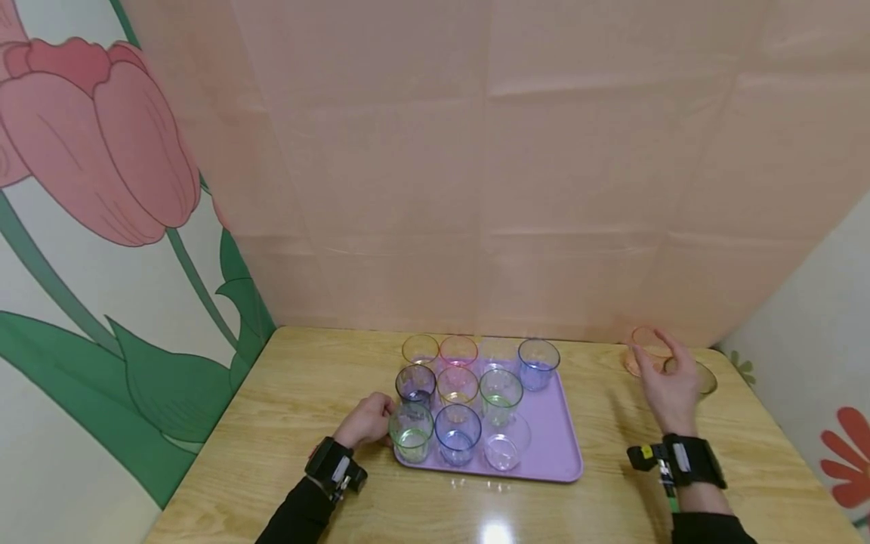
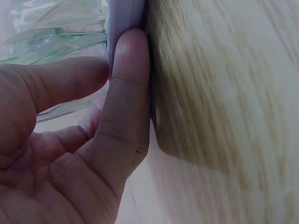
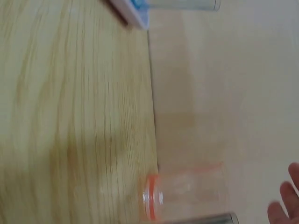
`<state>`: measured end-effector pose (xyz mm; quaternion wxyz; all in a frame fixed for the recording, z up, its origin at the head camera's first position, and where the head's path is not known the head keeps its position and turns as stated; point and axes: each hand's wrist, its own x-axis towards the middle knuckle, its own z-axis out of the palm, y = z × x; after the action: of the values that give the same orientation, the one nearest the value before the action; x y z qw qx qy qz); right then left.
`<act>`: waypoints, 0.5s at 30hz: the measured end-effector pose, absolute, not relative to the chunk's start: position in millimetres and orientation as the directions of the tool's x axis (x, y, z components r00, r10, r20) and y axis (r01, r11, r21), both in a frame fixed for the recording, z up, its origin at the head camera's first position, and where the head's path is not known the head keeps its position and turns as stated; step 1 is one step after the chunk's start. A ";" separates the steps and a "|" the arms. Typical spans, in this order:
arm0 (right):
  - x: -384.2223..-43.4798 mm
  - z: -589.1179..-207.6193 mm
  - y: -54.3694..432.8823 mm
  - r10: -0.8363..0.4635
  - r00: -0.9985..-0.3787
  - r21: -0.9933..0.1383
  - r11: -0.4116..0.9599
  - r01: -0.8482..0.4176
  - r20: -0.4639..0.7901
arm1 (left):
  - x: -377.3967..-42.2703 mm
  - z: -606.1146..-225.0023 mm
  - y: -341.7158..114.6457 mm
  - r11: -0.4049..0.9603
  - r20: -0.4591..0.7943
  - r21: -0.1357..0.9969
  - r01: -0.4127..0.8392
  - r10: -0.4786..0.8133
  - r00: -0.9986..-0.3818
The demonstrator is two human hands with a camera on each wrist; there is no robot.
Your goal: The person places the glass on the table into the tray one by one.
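My left hand pinches the left edge of a purple tray; in the left wrist view the thumb lies against the tray's rim and the index finger along its outer side. Tinted clear glasses stand in rows on the tray, among them a green glass closest to this hand. At the far right, my right hand is over an orange-tinted glass. The right wrist view shows its fingertips spread and apart from the orange glass. An olive-tinted glass stands beside it, partly hidden by the hand.
The wooden table meets a beige-covered wall at the back. A blue glass and a clear glass stand in the tray's front row. Painted walls border the table at both sides.
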<state>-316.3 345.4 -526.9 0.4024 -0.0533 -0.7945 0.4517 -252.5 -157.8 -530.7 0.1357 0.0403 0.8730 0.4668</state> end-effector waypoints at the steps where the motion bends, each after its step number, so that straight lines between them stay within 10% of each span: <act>1: -316.5 -527.9 349.5 0.453 -0.647 -0.742 0.613 -0.272 0.613 | -252.4 -530.5 -157.7 0.559 -0.194 0.827 -0.050 0.200 -0.960; 6: -318.4 -531.9 370.8 0.459 -0.602 -0.677 0.710 -0.194 0.654 | -253.0 -530.3 -158.3 0.558 -0.186 0.829 -0.043 0.202 -0.961; 15: -311.0 -543.1 388.1 0.512 -0.814 -0.763 0.631 0.141 0.273 | -252.7 -531.5 -158.4 0.561 -0.200 0.826 -0.058 0.194 -0.960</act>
<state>-311.0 388.1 -543.1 0.2400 -0.1875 -0.8706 0.3863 -252.7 -158.4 -531.5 0.1351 0.0388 0.8731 0.4668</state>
